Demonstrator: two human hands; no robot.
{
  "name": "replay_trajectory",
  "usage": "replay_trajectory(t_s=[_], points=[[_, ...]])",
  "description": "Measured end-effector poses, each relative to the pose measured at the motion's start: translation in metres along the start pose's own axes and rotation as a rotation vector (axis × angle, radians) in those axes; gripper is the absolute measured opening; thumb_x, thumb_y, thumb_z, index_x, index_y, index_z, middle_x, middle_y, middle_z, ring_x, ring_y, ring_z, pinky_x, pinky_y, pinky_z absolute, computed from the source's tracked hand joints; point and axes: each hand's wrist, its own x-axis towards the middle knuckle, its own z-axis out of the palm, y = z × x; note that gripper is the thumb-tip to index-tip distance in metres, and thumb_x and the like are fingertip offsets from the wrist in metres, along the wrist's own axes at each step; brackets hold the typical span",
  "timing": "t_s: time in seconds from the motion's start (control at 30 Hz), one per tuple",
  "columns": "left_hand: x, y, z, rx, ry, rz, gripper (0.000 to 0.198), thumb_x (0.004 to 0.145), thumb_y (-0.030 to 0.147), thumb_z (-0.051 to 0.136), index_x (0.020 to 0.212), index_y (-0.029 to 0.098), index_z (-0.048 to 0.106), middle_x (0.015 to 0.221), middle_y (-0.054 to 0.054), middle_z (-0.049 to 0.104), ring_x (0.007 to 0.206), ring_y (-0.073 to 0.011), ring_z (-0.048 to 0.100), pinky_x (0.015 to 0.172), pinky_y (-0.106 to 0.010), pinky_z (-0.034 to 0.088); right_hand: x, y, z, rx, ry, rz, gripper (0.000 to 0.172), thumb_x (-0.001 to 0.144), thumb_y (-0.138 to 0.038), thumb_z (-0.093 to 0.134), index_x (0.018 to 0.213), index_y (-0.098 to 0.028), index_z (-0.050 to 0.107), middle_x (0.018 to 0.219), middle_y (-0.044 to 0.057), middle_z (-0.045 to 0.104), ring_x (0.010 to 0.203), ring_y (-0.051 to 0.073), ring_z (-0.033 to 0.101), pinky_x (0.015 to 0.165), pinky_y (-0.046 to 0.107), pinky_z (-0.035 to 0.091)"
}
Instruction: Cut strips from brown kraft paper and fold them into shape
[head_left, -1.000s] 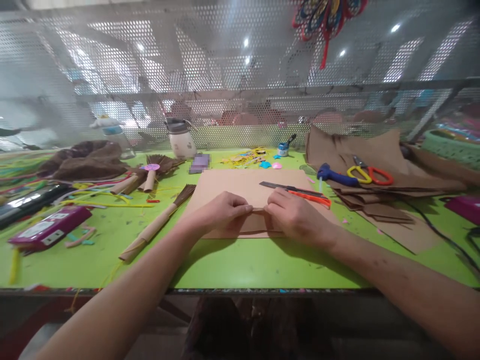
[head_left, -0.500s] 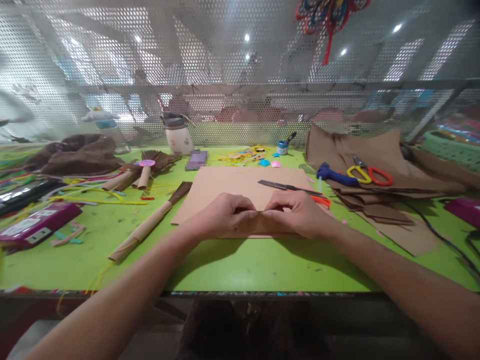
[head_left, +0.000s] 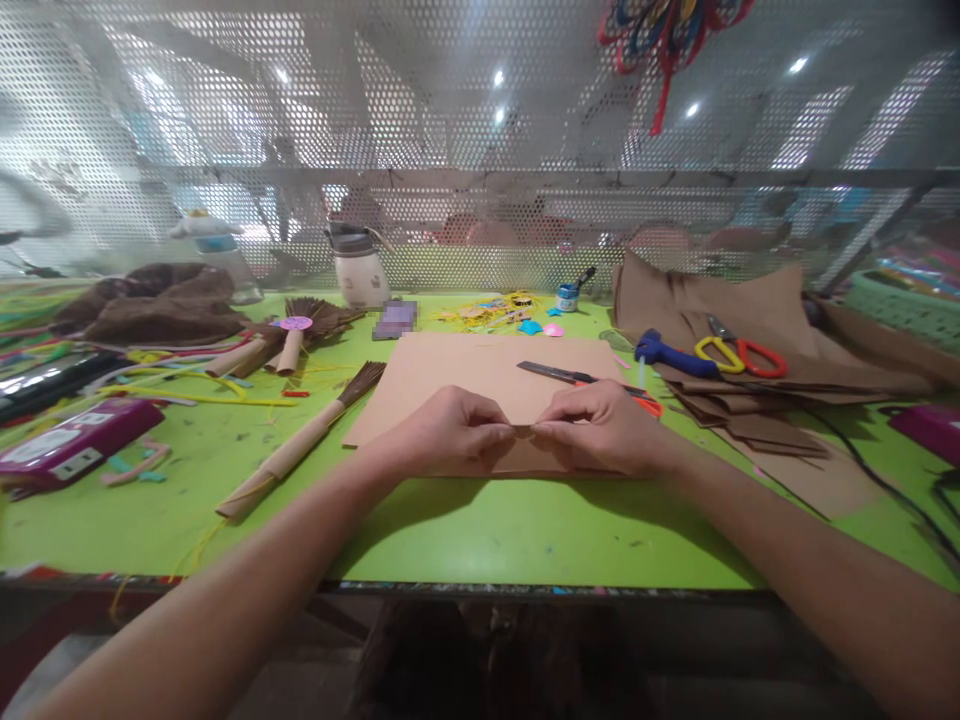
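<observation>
My left hand [head_left: 448, 430] and my right hand [head_left: 604, 425] face each other near the table's front, fingertips pinched. Between them runs a narrow strip of brown paper [head_left: 523, 430], one end in each pinch; most of it is hidden by the fingers. Both hands are just above a flat stack of tan cardboard sheets [head_left: 457, 365]. Dark-bladed scissors [head_left: 551, 371] with orange handles lie on the stack, partly behind my right hand. To the left of the stack rests a small broom shape [head_left: 300, 440] of rolled brown paper with a fringed end.
On the green table [head_left: 540, 540], brown paper sheets [head_left: 712, 300], a blue glue gun [head_left: 675, 355] and red-yellow scissors [head_left: 739, 355] lie right. Left are a purple power strip [head_left: 79, 440] and fringed paper rolls [head_left: 289, 350]. A white bottle [head_left: 360, 275] stands behind.
My right hand has shifted slightly to the right, so the fingertips are a little farther apart and more of the strip shows. The view has moved slightly.
</observation>
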Motion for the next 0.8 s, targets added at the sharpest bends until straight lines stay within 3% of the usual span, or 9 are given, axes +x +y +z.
replay_trajectory(t_s=[0.2,0.3,0.4,0.5,0.63,0.8], points=[[0.001,0.001,0.0,0.107,0.033,0.072,0.026,0.082,0.028,0.048,0.069,0.013,0.065,0.058,0.0,0.061,0.054,-0.0104,0.051,0.053,-0.02,0.038,-0.001,0.001,-0.001,-0.036,-0.059,-0.008,0.019,0.084,-0.025,0.054,0.083,-0.016,0.071,0.077,0.002,0.071,0.07,0.015,0.061,0.063,0.023,0.045],[0.003,0.001,0.003,0.126,0.048,0.1,0.025,0.081,0.026,0.047,0.076,0.013,0.067,0.062,-0.001,0.063,0.058,-0.011,0.052,0.054,-0.02,0.038,0.0,0.0,0.004,-0.061,-0.048,-0.055,0.018,0.084,-0.023,0.054,0.086,-0.015,0.07,0.082,0.004,0.072,0.074,0.015,0.062,0.066,0.024,0.046],[0.003,0.001,0.007,0.133,0.052,0.142,0.024,0.08,0.025,0.049,0.085,0.013,0.068,0.066,-0.001,0.064,0.058,-0.0106,0.051,0.053,-0.02,0.037,0.0,-0.001,0.01,-0.079,-0.038,-0.106,0.02,0.085,-0.023,0.053,0.082,-0.014,0.07,0.074,0.004,0.07,0.067,0.013,0.061,0.061,0.022,0.044],[0.004,-0.002,0.009,0.15,0.048,0.185,0.027,0.083,0.034,0.051,0.082,0.013,0.069,0.062,0.001,0.062,0.055,-0.009,0.048,0.049,-0.019,0.034,0.0,-0.002,0.013,-0.068,-0.04,-0.108,0.02,0.085,-0.022,0.054,0.079,-0.013,0.071,0.068,0.002,0.068,0.062,0.012,0.059,0.057,0.021,0.042],[0.004,-0.004,0.008,0.175,0.073,0.207,0.036,0.084,0.042,0.052,0.073,0.012,0.068,0.055,0.002,0.057,0.05,-0.0074,0.044,0.046,-0.018,0.03,-0.001,-0.007,0.008,-0.011,-0.08,-0.05,0.02,0.084,-0.024,0.056,0.079,-0.012,0.071,0.068,0.003,0.068,0.06,0.011,0.057,0.056,0.02,0.041],[0.0,0.003,0.002,0.074,-0.002,0.174,0.037,0.084,0.044,0.053,0.073,0.011,0.067,0.052,0.001,0.056,0.046,-0.0073,0.043,0.044,-0.017,0.03,-0.002,-0.015,0.002,0.104,-0.159,0.033,0.027,0.087,-0.033,0.055,0.081,-0.012,0.07,0.059,0.0,0.061,0.053,0.009,0.049,0.049,0.019,0.036]])
